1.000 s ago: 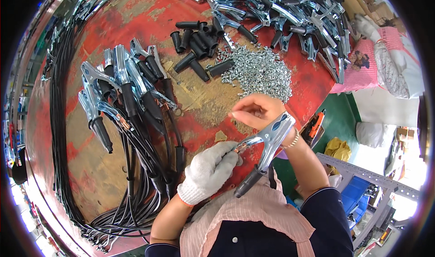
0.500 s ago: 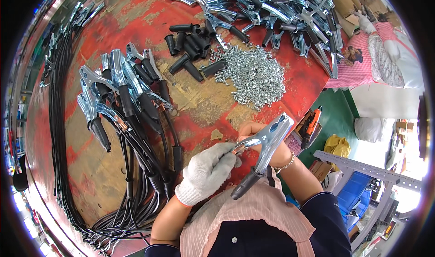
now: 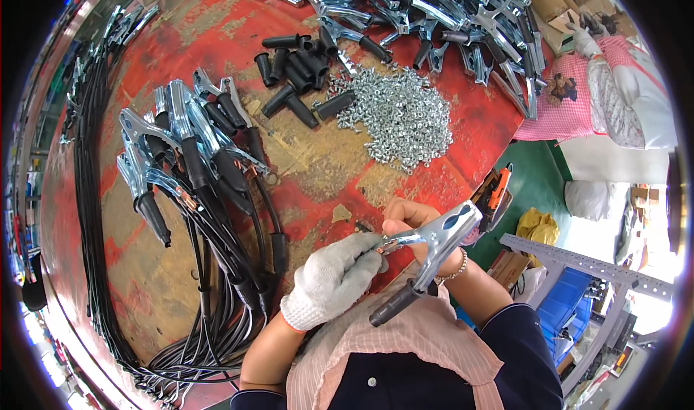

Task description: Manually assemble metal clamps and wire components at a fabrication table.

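A silvery metal spring clamp (image 3: 438, 245) with a black sleeve (image 3: 395, 303) on one handle is held tilted over my lap. My left hand (image 3: 334, 280), in a white knitted glove, pinches the clamp's other arm, where a bit of copper colour shows. Bare and with a beaded bracelet on its wrist, my right hand (image 3: 413, 218) is behind the clamp. Its thumb and forefinger come together near that same arm; anything between them is too small to make out. To the left lie several clamps (image 3: 189, 131) joined to black cables (image 3: 217, 247).
On the worn red table (image 3: 318, 150) a heap of small metal nuts (image 3: 405, 121) lies beside loose black sleeves (image 3: 300, 66). More clamps (image 3: 463, 23) are piled at the back. Long cables (image 3: 87, 193) run down the left side. A metal rack (image 3: 600, 265) stands at the right.
The clamp has shifted slightly right and down in the picture. My right fingers have curled in closer by the clamp's arm, while my left hand keeps its grip.
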A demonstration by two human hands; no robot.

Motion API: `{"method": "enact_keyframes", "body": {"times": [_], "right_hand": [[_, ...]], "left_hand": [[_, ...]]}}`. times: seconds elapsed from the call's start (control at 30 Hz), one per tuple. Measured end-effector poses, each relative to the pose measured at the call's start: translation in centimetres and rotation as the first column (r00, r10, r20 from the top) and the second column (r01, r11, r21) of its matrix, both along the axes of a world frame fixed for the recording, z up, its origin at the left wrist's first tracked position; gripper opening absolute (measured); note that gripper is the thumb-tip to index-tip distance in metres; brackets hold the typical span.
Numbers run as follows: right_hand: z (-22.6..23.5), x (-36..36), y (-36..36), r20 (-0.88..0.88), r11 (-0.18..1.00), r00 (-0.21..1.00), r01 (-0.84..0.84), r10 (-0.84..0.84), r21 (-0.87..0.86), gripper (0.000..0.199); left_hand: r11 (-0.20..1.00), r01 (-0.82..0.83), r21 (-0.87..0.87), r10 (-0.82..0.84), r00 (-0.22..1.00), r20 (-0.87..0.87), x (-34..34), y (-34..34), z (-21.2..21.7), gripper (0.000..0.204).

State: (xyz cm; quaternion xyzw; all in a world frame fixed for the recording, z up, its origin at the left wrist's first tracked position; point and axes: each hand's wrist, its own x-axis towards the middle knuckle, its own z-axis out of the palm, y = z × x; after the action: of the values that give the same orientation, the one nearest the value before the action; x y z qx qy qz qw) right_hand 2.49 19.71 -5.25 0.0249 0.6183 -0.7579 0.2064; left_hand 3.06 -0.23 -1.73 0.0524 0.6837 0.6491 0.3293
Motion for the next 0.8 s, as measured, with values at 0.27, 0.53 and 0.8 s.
{"method": "enact_keyframes", "body": {"times": [0.27,0.53,0.8], "right_hand": [[-0.6,-0.1,1.0,-0.052,0.966,0.987,-0.160,0.153,-0.205,0.016],[-1.1,0.7,1.4,-0.113,0.986,0.990,-0.104,0.089,-0.133,0.014],[-1.2,-0.8,3.9,-0.409,0.950,0.878,-0.138,0.247,0.279,0.016]], "left_hand": [[0.990,0.055,0.126,-0.076,0.983,0.170,-0.2,-0.6,0.2,0.025],[0.996,0.030,0.078,-0.039,0.993,0.109,-0.2,-0.7,0.1,0.025],[0.841,-0.166,-0.514,-0.341,0.575,-0.744,0.5,0.5,0.5,0.043]]}}
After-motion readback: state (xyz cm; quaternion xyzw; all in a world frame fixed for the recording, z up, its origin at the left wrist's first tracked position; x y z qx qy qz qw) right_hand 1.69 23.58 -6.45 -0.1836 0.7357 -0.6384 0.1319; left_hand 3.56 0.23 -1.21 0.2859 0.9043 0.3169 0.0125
